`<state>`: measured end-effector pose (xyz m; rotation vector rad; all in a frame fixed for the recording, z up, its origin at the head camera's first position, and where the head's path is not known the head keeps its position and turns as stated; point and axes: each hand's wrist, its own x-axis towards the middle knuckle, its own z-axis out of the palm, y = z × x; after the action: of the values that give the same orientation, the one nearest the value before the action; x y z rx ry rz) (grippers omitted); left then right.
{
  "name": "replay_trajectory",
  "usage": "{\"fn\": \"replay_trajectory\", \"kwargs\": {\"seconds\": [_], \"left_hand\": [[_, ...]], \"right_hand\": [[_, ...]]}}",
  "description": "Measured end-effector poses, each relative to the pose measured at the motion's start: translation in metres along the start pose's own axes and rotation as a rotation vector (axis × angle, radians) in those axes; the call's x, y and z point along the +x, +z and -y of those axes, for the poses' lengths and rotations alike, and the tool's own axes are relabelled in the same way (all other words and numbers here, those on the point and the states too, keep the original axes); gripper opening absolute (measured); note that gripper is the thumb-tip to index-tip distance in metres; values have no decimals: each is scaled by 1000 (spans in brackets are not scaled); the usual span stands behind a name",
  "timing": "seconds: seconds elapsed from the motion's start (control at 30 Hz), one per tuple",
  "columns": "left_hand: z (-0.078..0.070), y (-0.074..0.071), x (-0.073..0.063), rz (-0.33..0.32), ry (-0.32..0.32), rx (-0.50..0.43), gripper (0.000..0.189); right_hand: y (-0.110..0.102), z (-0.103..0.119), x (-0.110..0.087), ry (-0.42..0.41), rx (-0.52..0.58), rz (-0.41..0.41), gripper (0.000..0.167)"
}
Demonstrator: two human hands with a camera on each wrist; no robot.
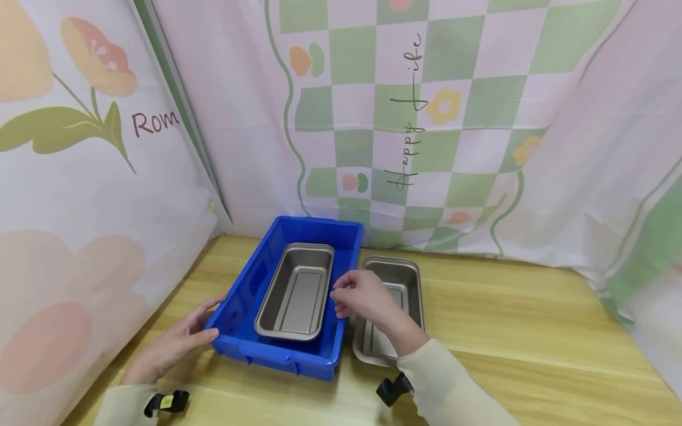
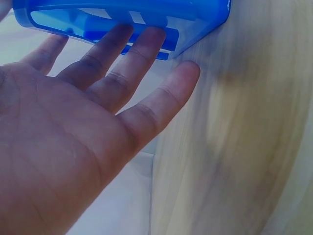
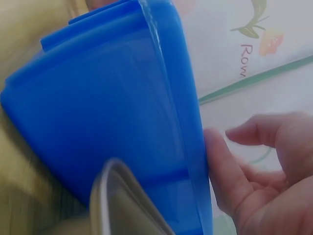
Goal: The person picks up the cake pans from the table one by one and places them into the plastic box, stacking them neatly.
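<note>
A blue plastic bin (image 1: 277, 357) sits on the table with a grey metal loaf pan (image 1: 301, 299) lying inside it. Along the bin's left wall is my left hand (image 1: 178, 340), its fingers stretched out; in the left wrist view the fingertips (image 2: 155, 36) overlap the bin's side. My right hand (image 1: 364, 296) hovers at the right rim with fingers loosely bent. In the right wrist view one finger (image 3: 220, 161) touches the rim, and the thumb stands apart with nothing pinched. A second loaf pan (image 1: 396, 267) stands right of the bin, partly hidden under my right hand and wrist.
Wood-grain table (image 1: 511, 331) extends to the right of the pans. A checked, flower-printed curtain (image 1: 405, 118) hangs behind the bin, and another printed cloth (image 1: 80, 248) borders the left side. Black straps sit on both wrists.
</note>
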<state>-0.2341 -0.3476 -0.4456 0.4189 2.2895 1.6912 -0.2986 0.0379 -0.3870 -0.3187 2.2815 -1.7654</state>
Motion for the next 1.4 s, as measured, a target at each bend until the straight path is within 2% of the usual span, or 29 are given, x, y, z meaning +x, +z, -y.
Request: {"fn": "replay_trajectory", "kwargs": {"seconds": [0.3,0.5,0.77,0.93,1.13,1.4], "left_hand": [[2,0,0,5,5,-6,64],[0,0,2,14,0,8,65],[-1,0,2,19,3,-7,64],[0,1,0,1,-6,12,64],[1,1,0,-3,-6,19,64],[1,1,0,-10,-9,29,64]], "right_hand": [[-16,-8,-4,-72,42,64,22],[-46,-21,-10,-94,44,34,24],[-97,-33,-24,-43,86,-67,26],[-120,-41,-31,-8,79,-110,25],[-134,-60,-39,45,36,-137,17],[-139,-82,-46,74,27,-120,18]]}}
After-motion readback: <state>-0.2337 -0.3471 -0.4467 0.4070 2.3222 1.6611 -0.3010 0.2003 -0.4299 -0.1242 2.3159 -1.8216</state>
